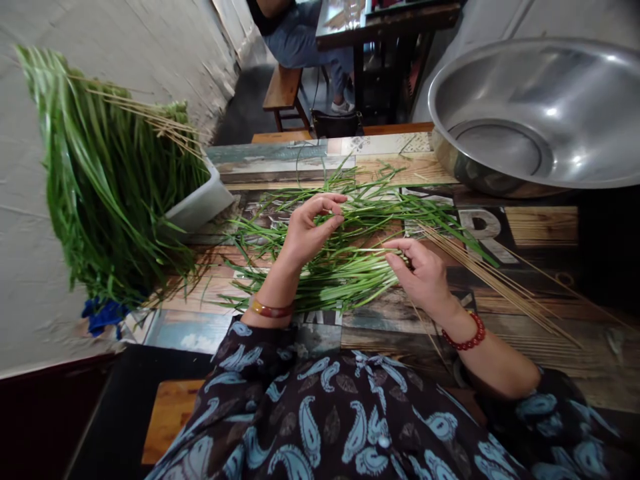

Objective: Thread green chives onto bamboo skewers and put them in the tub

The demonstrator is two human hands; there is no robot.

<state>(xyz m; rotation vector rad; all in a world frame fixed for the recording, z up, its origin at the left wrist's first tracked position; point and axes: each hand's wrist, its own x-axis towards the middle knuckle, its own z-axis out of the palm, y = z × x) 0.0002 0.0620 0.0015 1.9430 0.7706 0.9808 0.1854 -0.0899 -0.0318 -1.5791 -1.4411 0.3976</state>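
Note:
Loose garlic chives (345, 283) lie in a bundle on the table in front of me, pale ends to the right. My right hand (423, 270) is closed by the bundle's pale ends, thumb and fingers pinching a white chive stem. Over a second, looser spread of chives (383, 212) is my left hand (315, 223), its fingers curved and its thumb apart from them. Nothing shows between those fingertips. Thin bamboo skewers (500, 290) lie fanned out to the right of my right hand.
At the left, a white plastic box (200, 203) carries a tall heap of skewered chives (120, 173). A big steel basin (575, 113) stands at the back right. Blue crumpled plastic (103, 315) lies under the heap. Beyond the table, a person (305, 40) sits on a wooden bench (283, 87).

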